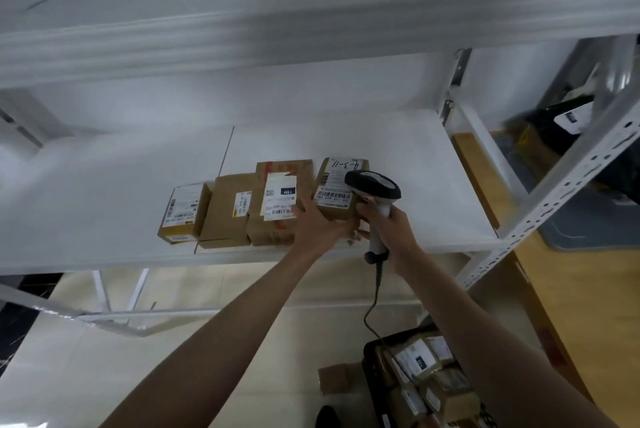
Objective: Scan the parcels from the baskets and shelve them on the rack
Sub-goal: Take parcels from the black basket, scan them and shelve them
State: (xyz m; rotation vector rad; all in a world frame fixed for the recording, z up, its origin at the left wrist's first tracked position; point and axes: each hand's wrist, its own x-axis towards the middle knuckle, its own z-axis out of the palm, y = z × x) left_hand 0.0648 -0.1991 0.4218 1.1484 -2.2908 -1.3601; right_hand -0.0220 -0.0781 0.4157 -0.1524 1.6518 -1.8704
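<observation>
Several brown cardboard parcels stand in a row on the white rack shelf [415, 164]. The rightmost parcel [337, 190], with a white label marked "4-3-11", is held by my left hand [320, 225] from its near side, at the shelf's front. Beside it stands a taller labelled parcel [277, 200]. My right hand [388, 225] grips the handle of a corded barcode scanner [374, 186], whose head sits over the right edge of the held parcel. A black basket [372, 355] full of parcels sits on the floor at the lower right.
The upper rack shelf [311, 32] runs overhead. A perforated white upright [561, 181] stands at the right. A loose small box [334, 377] lies on the floor by the basket. A black bag [568, 122] sits on the neighbouring rack. The shelf's left half is bare.
</observation>
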